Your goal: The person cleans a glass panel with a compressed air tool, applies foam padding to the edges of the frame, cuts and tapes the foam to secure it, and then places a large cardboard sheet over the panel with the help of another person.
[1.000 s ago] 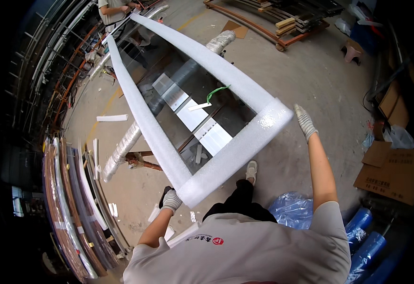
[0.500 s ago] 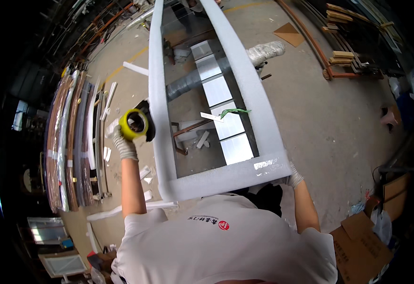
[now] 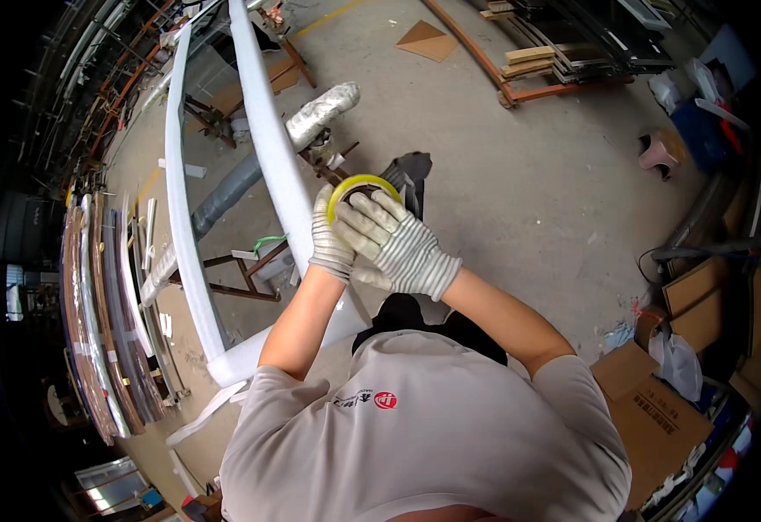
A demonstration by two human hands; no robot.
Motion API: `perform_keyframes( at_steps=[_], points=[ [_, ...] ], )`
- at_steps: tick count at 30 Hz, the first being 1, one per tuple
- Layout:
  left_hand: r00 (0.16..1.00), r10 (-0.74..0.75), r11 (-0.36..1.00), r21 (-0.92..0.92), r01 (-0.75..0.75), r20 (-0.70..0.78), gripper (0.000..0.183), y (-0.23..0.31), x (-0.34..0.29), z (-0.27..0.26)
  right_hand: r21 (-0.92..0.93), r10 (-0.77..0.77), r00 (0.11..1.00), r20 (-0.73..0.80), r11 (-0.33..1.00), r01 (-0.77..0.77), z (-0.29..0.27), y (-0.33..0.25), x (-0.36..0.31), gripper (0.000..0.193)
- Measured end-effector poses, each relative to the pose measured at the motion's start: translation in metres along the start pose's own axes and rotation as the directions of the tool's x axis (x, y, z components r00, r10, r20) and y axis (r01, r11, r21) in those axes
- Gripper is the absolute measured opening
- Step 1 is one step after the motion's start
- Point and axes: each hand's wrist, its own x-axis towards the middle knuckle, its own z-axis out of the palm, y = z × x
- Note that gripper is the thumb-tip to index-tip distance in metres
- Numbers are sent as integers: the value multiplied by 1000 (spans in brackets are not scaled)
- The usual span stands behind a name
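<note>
A yellow tape roll sits in a dark tape dispenser, held in front of me just right of the foam-wrapped frame. My left hand, in a pale knit glove, is closed around the roll's left side. Across the near side of the roll lies my gloved right hand, its fingers stretched out and its thumb apart below. White foam covers the long frame's sides and near end, which stretches away at the left. My left forearm passes over its near corner.
Wrapped long profiles lie in a bundle at the left. Beneath the frame are a stand and a grey wrapped bar. Cardboard boxes stand at the lower right; a wheeled rack with wooden pieces stands at the far right.
My left hand has brought the tape dispenser from the frame's left side to its right. My right hand has left the frame's near right corner and met the roll. The view has shifted right.
</note>
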Motion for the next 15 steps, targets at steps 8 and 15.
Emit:
perform_keyframes(
  at_steps=[8, 15],
  points=[
    [546, 838, 333, 793, -510, -1, 26, 44, 66, -27, -75, 409, 882, -235, 897, -436, -24, 114, -122, 50],
    [350, 875, -324, 941, -94, 336, 18, 134, 130, -134, -111, 723, 677, 140, 691, -714, 16, 152, -218, 44]
  ],
)
